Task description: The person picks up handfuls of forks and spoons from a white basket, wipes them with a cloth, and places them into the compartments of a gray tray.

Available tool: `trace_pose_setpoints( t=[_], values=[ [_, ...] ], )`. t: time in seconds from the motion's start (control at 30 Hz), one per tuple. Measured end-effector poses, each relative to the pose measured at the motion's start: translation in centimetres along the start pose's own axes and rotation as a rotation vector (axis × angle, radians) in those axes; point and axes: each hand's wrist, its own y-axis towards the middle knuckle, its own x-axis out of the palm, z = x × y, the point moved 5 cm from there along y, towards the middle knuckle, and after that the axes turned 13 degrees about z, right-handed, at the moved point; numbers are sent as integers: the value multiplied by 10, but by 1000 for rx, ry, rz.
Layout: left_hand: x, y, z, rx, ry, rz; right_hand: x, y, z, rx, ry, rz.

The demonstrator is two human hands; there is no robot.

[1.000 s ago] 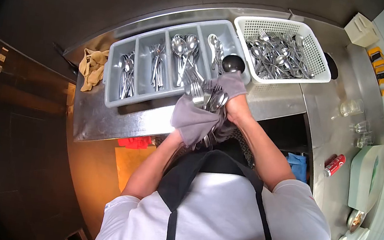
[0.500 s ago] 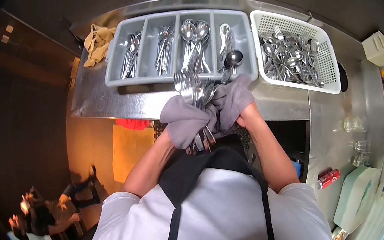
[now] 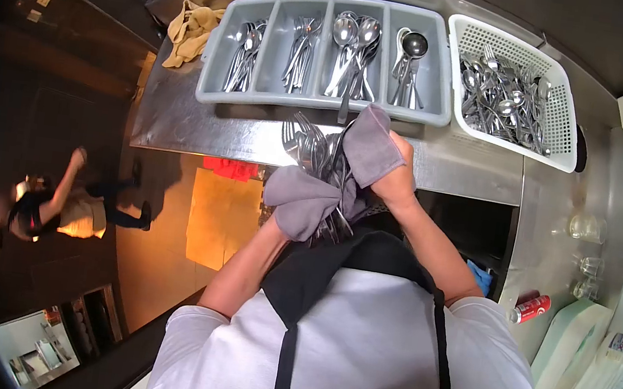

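Observation:
My left hand [image 3: 290,209] is wrapped in a grey cloth [image 3: 303,197] and grips a bundle of forks and spoons [image 3: 315,152] by the handles. My right hand [image 3: 396,180] pinches another fold of the same cloth around one piece of the bundle, near its top. Both hands are just in front of the grey four-compartment cutlery tray [image 3: 267,99], which holds sorted spoons and forks.
A white perforated basket [image 3: 562,141] full of mixed cutlery stands right of the tray on the steel counter [image 3: 202,129]. A yellow rag [image 3: 187,32] lies at the tray's left. Glasses [image 3: 586,227] and a red can [image 3: 531,308] sit at the right. Another person [image 3: 50,203] stands at far left.
The view has shifted, so tray and basket sit higher and further right. My right hand has slid the cloth up the cutlery. A person at left has come further into view.

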Motion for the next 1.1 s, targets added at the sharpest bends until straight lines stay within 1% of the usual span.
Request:
trace_pose_setpoints(
  t=[0.1,0.2,0.27,0.3,0.33,0.4,0.43,0.5,0.53,0.6,0.7,0.73,0.77,0.8,0.83,0.9,0.93,1.0,1.03,1.07,1.1],
  values=[
    [-12,3,10,-58,-137,137,9,1,-5,3,35,25],
    [19,-31,-25,-263,-491,398,20,0,0,-6,-69,34],
    [20,-39,-35,-219,-332,333,30,-3,-7,-10,61,112],
    [19,-42,-38,-199,-253,296,33,-2,-10,-25,64,108],
    [18,-47,-41,-206,-261,295,37,-2,-13,-40,68,103],
    [9,-50,-41,-214,-280,289,34,8,-12,-106,-51,10],
    [7,-53,-43,-196,-276,266,32,13,-8,-89,-97,6],
    [5,-57,-53,-153,-274,218,33,23,-8,-57,-195,6],
    [8,-59,-59,-131,-282,218,39,21,-8,-10,-248,82],
    [26,-62,-79,-93,-294,227,69,8,-2,-278,-357,145],
    [49,-67,-117,-67,-277,286,92,-7,10,-97,-233,60],
    [55,-75,-125,-114,-367,270,89,5,1,-17,-344,-35],
    [85,-88,-148,-201,-575,365,93,12,0,55,-454,-139],
    [108,-93,-167,-474,-919,269,97,14,7,74,-228,8],
    [10,-78,-119,-165,-340,293,101,12,14,105,-7,160],
    [13,-81,-133,-272,-491,389,115,10,7,73,25,227],
    [12,-83,-142,-251,-426,406,117,12,5,57,32,272],
    [2,-82,-143,-208,-312,417,121,22,16,218,220,297],
    [0,-85,-145,-282,-406,411,120,24,22,302,313,317],
    [-18,-84,-137,-350,-497,401,123,25,20,217,101,199],
    [-30,-82,-135,-412,-586,386,132,19,22,-38,-143,153]
  ],
)
